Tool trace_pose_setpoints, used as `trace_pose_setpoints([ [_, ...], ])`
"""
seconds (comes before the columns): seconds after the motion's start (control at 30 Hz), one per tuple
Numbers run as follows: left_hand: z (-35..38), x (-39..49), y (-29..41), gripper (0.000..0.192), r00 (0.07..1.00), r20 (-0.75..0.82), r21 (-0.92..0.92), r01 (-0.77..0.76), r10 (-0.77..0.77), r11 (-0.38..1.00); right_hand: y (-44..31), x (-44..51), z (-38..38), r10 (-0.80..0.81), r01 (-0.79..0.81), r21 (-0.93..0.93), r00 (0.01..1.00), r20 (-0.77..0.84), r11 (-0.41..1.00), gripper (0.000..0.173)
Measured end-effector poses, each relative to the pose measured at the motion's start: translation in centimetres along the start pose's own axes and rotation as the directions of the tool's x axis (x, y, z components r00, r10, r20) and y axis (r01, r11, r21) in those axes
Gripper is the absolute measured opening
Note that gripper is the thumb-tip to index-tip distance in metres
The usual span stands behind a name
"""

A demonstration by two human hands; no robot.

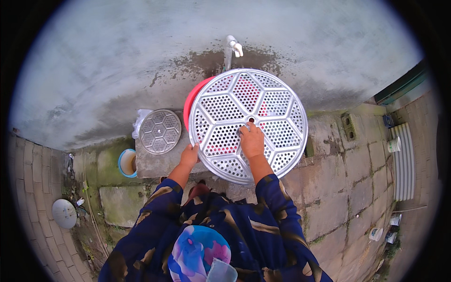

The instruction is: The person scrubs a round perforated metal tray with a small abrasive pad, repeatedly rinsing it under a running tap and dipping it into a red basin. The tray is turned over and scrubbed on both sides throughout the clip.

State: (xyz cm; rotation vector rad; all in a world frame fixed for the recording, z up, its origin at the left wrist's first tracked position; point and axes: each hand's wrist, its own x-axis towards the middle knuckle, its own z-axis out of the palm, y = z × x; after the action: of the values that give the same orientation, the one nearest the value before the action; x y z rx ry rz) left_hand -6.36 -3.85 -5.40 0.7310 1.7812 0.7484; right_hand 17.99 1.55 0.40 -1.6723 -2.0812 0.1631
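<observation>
A large round perforated metal steamer plate [227, 120] with a raised star-like rib pattern fills the middle of the view. My left hand [190, 155] grips its rim at the lower left, thumb on top. My right hand [252, 141] lies on the plate just below its centre hole, fingers curled. Under those fingers shows a small grey patch, apparently a scouring pad [241, 131], mostly hidden. Beneath the plate is a red plastic basin [192, 100], seen at the left edge and through the holes.
A white tap [236, 48] juts from the wall above the plate. On the concrete ledge [151, 167] at left lie a smaller perforated plate [160, 132] and a plastic bag [138, 123]. A blue-rimmed bucket [127, 153] stands beside it. A concrete block [348, 127] rests on the paving at right.
</observation>
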Motion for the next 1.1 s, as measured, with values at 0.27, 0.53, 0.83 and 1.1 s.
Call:
trace_pose_setpoints([
  [0.27,-3.7,-2.0,13.3,0.051,0.892,0.135,0.734,-0.382,0.431,0.562,0.8,0.7,0.2,-0.018,0.020,-0.022,0.996,0.082,1.000,0.019],
  [0.53,3.1,4.7,32.1,0.048,0.166,0.296,0.531,-0.847,0.941,-0.017,-0.1,0.0,0.0,0.086,-0.086,-0.006,0.996,0.016,0.996,0.023],
  [0.83,4.0,9.9,37.0,0.026,-0.058,0.695,0.248,-0.916,0.717,-0.315,-1.6,0.0,-0.5,0.149,-0.150,-0.009,0.984,-0.101,0.989,0.017],
  [1.1,5.6,8.9,36.5,0.023,-0.061,0.553,0.385,-0.866,0.831,-0.319,-2.8,0.5,-1.1,0.186,-0.194,-0.054,0.973,-0.135,0.979,0.011],
])
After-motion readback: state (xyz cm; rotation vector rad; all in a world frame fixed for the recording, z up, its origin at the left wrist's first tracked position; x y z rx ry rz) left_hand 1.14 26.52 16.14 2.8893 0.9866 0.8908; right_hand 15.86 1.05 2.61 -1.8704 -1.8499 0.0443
